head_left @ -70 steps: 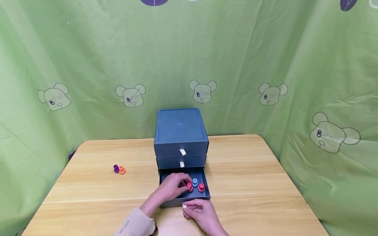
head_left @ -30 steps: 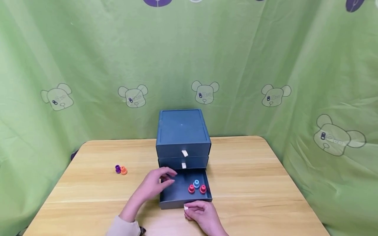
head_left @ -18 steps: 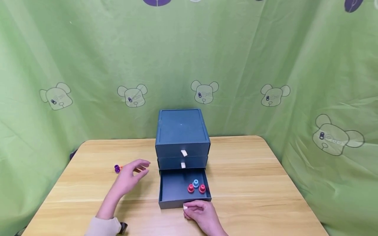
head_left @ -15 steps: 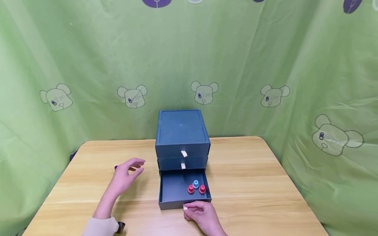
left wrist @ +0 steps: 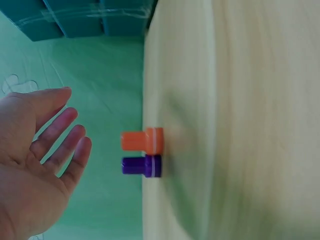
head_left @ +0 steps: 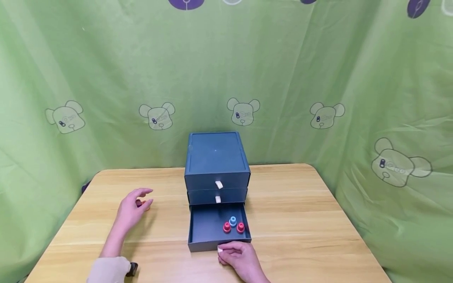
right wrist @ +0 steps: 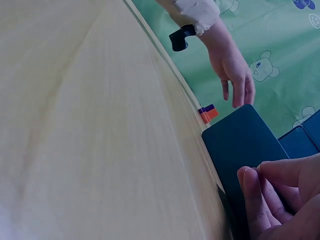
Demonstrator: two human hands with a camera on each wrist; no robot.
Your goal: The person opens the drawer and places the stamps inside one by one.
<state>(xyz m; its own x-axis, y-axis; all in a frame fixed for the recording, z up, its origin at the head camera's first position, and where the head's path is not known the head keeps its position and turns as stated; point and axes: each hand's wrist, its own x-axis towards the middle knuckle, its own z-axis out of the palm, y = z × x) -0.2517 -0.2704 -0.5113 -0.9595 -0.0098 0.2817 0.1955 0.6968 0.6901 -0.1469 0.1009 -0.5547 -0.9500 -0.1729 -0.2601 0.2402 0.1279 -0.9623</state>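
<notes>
My left hand (head_left: pixel 131 208), fingers spread and relaxed, hovers over the left of the table near two small stepped pegs. In the left wrist view the orange peg (left wrist: pixel 142 141) and the purple peg (left wrist: pixel 141 166) stand side by side, apart from the fingers. From the head view the hand partly covers them. My right hand (head_left: pixel 244 259) pinches the white pull tab (head_left: pixel 220 250) of the bottom drawer (head_left: pixel 205 228), which is pulled out. Inside the drawer, toward its right, are a light-blue peg (head_left: pixel 232 221) and two red pegs, one left (head_left: pixel 227 227) and one right (head_left: pixel 240 227).
The blue drawer cabinet (head_left: pixel 216 153) stands at the back middle of the wooden table (head_left: pixel 301 220). Its two upper drawers are closed, each with a white tab. A green curtain (head_left: pixel 283 70) hangs behind and at both sides.
My left hand has left the red peg in the drawer and moved left to beside the orange and purple pegs. The right hand has kept its pinch on the tab.
</notes>
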